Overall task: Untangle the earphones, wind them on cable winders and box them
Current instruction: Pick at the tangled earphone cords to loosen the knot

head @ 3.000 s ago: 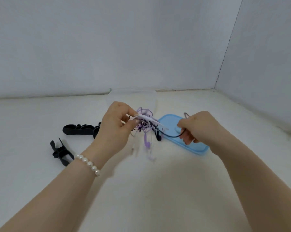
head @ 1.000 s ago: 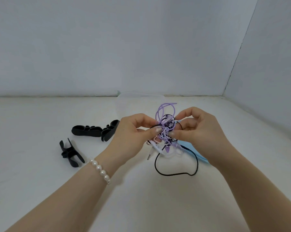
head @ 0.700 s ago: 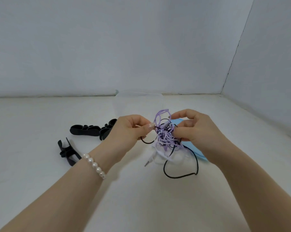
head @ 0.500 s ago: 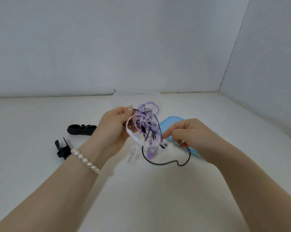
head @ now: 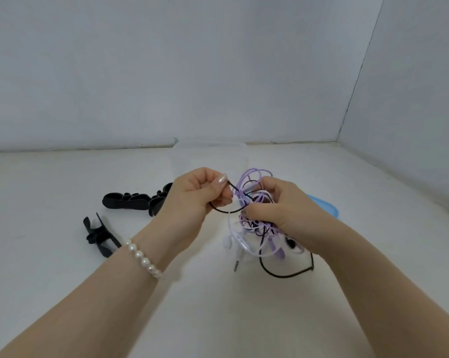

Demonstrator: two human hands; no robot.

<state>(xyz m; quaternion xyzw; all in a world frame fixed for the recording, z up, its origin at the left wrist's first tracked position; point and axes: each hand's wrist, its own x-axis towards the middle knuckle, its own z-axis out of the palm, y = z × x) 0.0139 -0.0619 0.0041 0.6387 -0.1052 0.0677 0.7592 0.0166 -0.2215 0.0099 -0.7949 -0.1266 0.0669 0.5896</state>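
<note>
While the left hand (head: 192, 200) pinches a black cable (head: 224, 210), the right hand (head: 277, 205) grips the tangled earphones (head: 254, 202) above the table's (head: 218, 306) middle; black cable winders (head: 130, 201) lie toward its left edge.

No readable text, label, brand, number or sign anywhere in view.
</note>
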